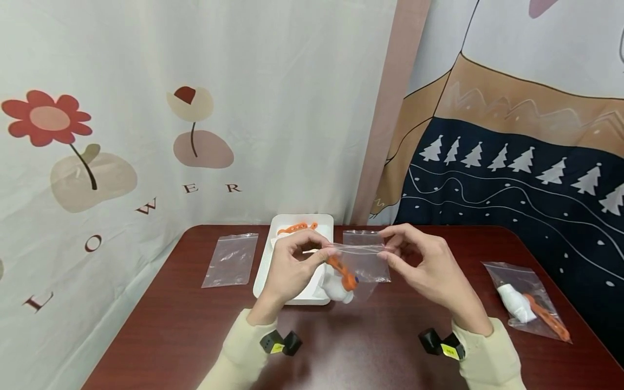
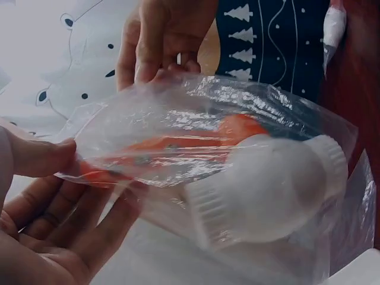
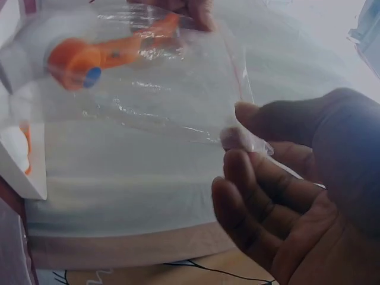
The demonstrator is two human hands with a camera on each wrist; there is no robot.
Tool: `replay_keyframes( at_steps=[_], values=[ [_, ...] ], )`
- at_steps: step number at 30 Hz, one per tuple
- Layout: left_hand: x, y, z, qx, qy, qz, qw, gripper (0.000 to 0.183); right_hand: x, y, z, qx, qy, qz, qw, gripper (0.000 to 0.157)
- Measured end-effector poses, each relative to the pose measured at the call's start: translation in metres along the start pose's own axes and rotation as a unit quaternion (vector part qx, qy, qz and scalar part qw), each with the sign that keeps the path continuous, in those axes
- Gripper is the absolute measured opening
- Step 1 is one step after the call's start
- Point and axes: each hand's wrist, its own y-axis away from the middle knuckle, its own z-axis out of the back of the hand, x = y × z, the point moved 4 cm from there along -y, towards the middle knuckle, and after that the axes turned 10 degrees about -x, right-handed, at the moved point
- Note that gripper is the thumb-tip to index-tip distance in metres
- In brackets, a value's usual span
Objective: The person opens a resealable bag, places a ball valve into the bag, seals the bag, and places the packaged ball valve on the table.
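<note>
A clear zip bag point(image 1: 358, 249) hangs between my two hands above the table, its top edge stretched level. My left hand point(image 1: 294, 265) pinches one end of that edge between thumb and fingers. At the other end, my right hand point(image 1: 424, 265) pinches the corner, seen closely in the right wrist view. Inside the bag sit a white plastic piece point(image 2: 267, 190) with a rounded middle and ribbed ends, and an orange strip-like part point(image 3: 119, 50) with a blue dot point(image 3: 92, 76) on its round end.
Behind my left hand stands a white tray point(image 1: 263, 276) holding orange parts point(image 1: 297, 227). A flat zip bag point(image 1: 231, 260) lies left of it, another point(image 1: 361, 236) to its right. At the table's right, a filled bag point(image 1: 504, 273) holds a white piece and an orange strip.
</note>
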Motion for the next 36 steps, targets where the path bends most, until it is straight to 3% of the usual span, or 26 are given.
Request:
replay_keyframes(
  at_steps=[6, 14, 21, 28, 33, 36],
  values=[
    [-0.002, 0.005, -0.005, 0.003, -0.006, -0.010, 0.9999, 0.006, 0.005, 0.004, -0.010, 0.032, 0.011, 0.010, 0.999, 0.033],
    [-0.001, 0.008, -0.016, 0.061, -0.017, -0.014, 0.9979, 0.005, 0.020, 0.005, -0.026, 0.034, -0.024, 0.060, 0.997, 0.025],
    [0.000, 0.010, -0.020, 0.087, -0.020, -0.015, 0.9959, 0.001, 0.023, 0.005, -0.029, 0.043, -0.070, 0.043, 0.996, 0.019],
    [-0.001, 0.012, -0.021, 0.086, -0.028, -0.030, 0.9954, 0.002, 0.022, 0.007, -0.030, 0.044, -0.072, 0.036, 0.996, 0.018],
    [-0.002, 0.012, -0.021, 0.073, -0.032, -0.067, 0.9946, 0.006, 0.022, 0.007, -0.030, 0.044, -0.070, 0.030, 0.996, 0.017],
    [-0.003, 0.011, -0.019, 0.063, -0.031, -0.071, 0.9950, 0.006, 0.019, 0.007, -0.028, 0.049, -0.065, 0.021, 0.996, 0.020]
  ],
)
